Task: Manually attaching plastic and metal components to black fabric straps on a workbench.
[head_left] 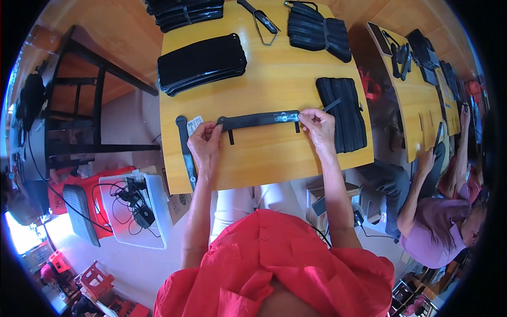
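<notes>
A flat black strap (253,120) with a rounded end and pale print lies stretched level between my hands, close over the yellow table (264,164). My left hand (205,141) is closed on its rounded left end. The right end is pinched in the fingers of my right hand (320,127). Below the strap, two short black strips (231,137) show on the tabletop. Beside my left hand lies a similar black strap (186,150), with a small white printed slip (195,124) next to it. Just right of my right hand rests a bundle of black straps (346,116).
Stacked black pieces (203,62) lie at the table's far left, and a banded bundle (319,33) at the far right. A looped strap (262,24) sits between them. A plastic bin of cables (158,211) stands at left. Co-workers sit at another table (420,124) on the right.
</notes>
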Demonstrator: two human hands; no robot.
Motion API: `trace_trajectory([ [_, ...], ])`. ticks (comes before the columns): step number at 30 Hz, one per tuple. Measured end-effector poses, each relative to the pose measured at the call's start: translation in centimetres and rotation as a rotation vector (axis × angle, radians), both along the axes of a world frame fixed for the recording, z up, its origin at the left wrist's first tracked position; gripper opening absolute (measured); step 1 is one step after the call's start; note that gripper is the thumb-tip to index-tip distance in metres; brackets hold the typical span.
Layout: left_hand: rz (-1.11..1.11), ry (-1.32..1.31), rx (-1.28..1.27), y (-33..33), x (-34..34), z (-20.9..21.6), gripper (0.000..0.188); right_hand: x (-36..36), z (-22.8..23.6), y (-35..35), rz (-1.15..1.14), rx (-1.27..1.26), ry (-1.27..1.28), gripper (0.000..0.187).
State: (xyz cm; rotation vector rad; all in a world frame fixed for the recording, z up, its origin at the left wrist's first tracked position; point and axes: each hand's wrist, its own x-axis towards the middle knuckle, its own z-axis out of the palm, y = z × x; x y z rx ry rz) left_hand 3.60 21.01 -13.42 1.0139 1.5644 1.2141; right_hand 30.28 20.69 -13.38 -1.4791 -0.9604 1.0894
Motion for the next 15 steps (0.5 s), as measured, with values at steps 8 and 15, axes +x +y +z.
trace_trajectory([
  [8, 0.033, 0.009, 0.012, -0.09, 0.26, -0.37, 0.009, -0.36, 0.14, -0.26, -0.047, -0.014, 0.042, 0.008],
  [15, 0.051, 0.019, -0.005, -0.11, 0.47, -0.27, 0.009, -0.55, -0.05, -0.24, -0.085, -0.045, 0.005, 0.006],
])
